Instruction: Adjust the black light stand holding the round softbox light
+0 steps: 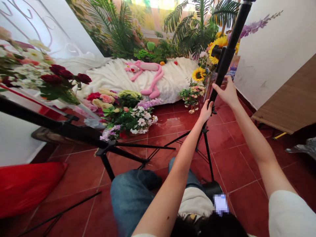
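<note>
A black tripod stand (pixel 225 62) rises from the floor on the right, its legs spread beneath and its pole leaning to the upper right in view. My left hand (pixel 206 111) is wrapped round the pole's lower part, just above the legs. Higher up, my right hand (pixel 227 91) is at the pole's right side, with its thumb against the pole and its fingers curved and apart from the thumb. Whether those fingers press on the pole is hard to see. Sunflowers (pixel 198 74) show just left of the pole.
A second black stand (pixel 81 131) crosses the left side. Flower bunches (pixel 138 118) lie on the red tiles before a white cloth (pixel 108 74) bearing a pink plush toy (pixel 149 67). A red bag (pixel 29 184) is at left, a brown board (pixel 288 95) at right.
</note>
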Demonstrator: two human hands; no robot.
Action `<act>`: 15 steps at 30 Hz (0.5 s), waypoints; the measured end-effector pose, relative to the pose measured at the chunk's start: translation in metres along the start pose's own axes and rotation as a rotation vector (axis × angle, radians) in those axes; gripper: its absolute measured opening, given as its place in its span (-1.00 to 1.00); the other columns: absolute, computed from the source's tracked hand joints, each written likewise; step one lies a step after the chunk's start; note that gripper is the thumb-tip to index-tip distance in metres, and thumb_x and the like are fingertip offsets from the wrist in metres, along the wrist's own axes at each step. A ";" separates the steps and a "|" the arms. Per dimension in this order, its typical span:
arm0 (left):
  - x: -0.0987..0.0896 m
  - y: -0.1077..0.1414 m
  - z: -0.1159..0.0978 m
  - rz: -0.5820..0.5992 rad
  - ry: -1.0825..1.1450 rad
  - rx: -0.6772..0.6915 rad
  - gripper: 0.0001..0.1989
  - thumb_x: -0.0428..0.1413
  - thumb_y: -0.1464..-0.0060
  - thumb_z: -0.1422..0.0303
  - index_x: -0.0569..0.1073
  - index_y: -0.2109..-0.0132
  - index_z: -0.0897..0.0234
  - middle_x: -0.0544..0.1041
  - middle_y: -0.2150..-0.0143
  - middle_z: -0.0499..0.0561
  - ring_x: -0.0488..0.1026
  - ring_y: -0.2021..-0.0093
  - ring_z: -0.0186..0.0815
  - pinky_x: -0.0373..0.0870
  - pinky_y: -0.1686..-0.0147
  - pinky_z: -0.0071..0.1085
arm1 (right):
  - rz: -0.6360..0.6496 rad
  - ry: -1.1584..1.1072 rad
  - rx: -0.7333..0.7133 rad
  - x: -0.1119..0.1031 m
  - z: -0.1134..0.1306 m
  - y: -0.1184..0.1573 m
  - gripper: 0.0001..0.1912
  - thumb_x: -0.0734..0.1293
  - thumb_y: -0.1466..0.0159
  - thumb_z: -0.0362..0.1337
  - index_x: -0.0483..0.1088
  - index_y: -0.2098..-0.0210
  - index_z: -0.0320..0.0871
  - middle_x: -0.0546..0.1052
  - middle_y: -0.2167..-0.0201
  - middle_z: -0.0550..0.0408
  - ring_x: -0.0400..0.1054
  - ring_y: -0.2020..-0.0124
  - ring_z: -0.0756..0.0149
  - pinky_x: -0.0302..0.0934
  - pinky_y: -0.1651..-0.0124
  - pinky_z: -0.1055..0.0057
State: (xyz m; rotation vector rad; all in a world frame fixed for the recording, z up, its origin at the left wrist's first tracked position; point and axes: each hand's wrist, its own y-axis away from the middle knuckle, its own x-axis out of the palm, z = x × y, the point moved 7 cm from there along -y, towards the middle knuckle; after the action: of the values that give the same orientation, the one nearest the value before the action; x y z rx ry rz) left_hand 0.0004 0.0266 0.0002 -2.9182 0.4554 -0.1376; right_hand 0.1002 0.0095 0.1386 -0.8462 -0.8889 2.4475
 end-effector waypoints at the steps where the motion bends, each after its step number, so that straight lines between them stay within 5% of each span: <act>1: 0.000 0.000 -0.001 -0.002 0.007 -0.001 -0.56 0.01 -0.23 0.05 0.39 -0.10 0.21 0.49 0.26 -0.02 0.39 0.33 -0.41 0.35 0.20 -0.49 | 0.021 0.033 0.013 -0.008 0.004 0.016 -0.51 0.39 -0.18 0.11 0.36 0.10 -0.12 0.57 0.24 0.01 0.51 0.25 0.23 0.41 0.21 0.29; 8: -0.002 0.001 -0.004 0.008 0.012 0.021 -0.67 0.02 -0.25 0.15 0.40 -0.04 0.24 0.50 0.18 -0.01 0.44 0.13 -0.35 0.32 -0.01 -0.44 | 0.433 0.500 0.139 -0.007 -0.006 0.108 -0.69 0.47 -0.11 -0.03 0.37 0.36 -0.09 0.53 0.45 0.07 0.43 0.40 0.20 0.23 0.34 0.35; 15: -0.001 0.000 -0.005 0.043 0.019 0.053 -0.68 0.01 -0.26 0.22 0.38 -0.09 0.24 0.49 0.04 0.06 0.42 -0.01 -0.31 0.25 -0.13 -0.40 | 0.378 0.444 0.209 0.006 -0.030 0.120 -0.65 0.32 -0.26 0.03 0.37 0.46 -0.10 0.47 0.57 0.07 0.37 0.47 0.22 0.14 0.36 0.37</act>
State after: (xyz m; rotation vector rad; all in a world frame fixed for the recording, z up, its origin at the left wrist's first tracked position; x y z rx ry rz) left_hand -0.0013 0.0264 0.0051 -2.8552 0.5088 -0.1688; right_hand 0.0961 -0.0605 0.0360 -1.5069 -0.3275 2.4367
